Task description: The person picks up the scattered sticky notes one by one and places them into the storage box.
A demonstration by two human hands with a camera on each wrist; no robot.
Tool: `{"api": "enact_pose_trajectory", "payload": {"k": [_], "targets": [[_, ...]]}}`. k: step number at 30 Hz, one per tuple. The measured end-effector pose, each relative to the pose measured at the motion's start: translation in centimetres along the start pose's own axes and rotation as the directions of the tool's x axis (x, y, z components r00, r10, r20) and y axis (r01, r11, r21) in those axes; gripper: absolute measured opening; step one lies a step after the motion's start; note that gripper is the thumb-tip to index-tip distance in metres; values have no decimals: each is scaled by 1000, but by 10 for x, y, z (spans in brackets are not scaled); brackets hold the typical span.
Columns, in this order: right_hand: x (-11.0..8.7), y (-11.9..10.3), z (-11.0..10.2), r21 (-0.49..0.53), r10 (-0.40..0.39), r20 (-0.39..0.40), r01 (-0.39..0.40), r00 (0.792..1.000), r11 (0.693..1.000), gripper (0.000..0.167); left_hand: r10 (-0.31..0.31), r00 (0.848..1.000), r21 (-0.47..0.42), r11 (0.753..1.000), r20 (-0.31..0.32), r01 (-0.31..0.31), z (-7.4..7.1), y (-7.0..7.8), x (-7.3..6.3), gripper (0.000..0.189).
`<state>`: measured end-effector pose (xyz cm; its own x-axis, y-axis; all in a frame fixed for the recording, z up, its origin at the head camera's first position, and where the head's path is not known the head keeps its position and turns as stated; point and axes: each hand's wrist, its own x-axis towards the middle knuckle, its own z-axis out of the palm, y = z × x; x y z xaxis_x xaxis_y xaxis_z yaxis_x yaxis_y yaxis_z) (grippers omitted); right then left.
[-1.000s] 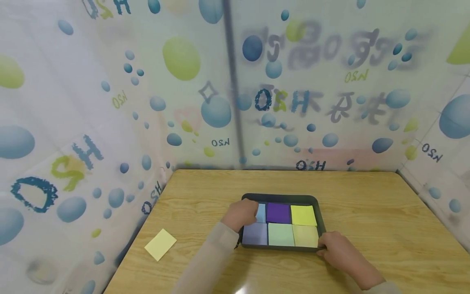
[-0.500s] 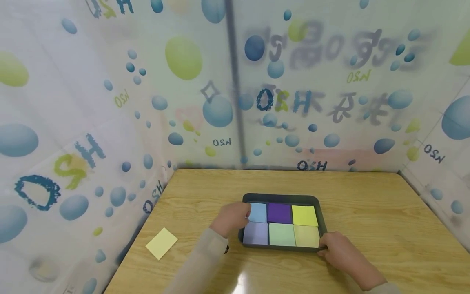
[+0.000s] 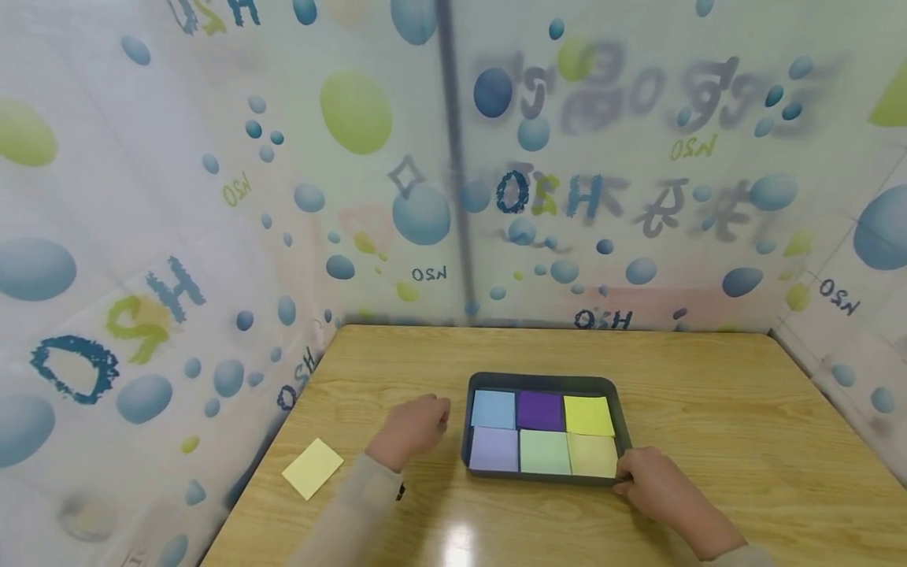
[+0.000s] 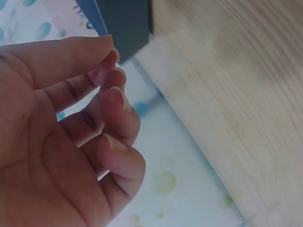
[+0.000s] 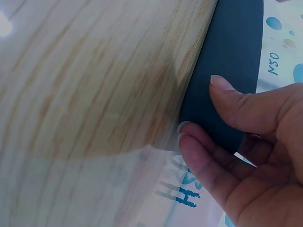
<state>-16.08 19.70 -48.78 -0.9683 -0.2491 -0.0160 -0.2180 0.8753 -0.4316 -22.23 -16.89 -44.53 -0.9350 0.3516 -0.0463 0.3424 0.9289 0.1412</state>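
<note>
A dark rectangular tray (image 3: pixel 524 476) lies on the table with colored paper squares in two rows. Its back row has a light blue square (image 3: pixel 494 409), a purple one (image 3: pixel 541 411) and a bright yellow one (image 3: pixel 589 416). In front are a lavender square (image 3: pixel 494 450), a mint green one (image 3: pixel 544 452) and a pale yellow one (image 3: pixel 593 455). My right hand (image 3: pixel 652 480) grips the tray's near right corner, thumb against the outer wall in the right wrist view. Left of the tray, my left hand (image 3: pixel 411 429) hovers with loosely bent fingers, holding nothing.
A separate pale yellow paper square (image 3: pixel 312 468) lies on the wooden table (image 3: pixel 723 409), toward its left edge. Behind and on both sides of the table hang white curtains (image 3: pixel 425 307) printed with blue and green drops.
My left hand has come off the light blue square and moved left, out of the tray. That square and the lavender one are now fully visible. My right hand stays at the corner.
</note>
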Motion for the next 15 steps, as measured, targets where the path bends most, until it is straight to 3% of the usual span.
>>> {"api": "enact_pose_trajectory", "payload": {"k": [10, 15], "targets": [[0, -1, -2, 12, 7, 7, -7, 1000, 1000, 21, 12, 1000, 54, 998, -11, -12, 4, -17, -9, 14], [-1, -1, -1, 13, 0, 1, 0, 1000, 1000, 22, -19, 1000, 8, 1000, 16, 19, 5, -27, -17, 10]]}}
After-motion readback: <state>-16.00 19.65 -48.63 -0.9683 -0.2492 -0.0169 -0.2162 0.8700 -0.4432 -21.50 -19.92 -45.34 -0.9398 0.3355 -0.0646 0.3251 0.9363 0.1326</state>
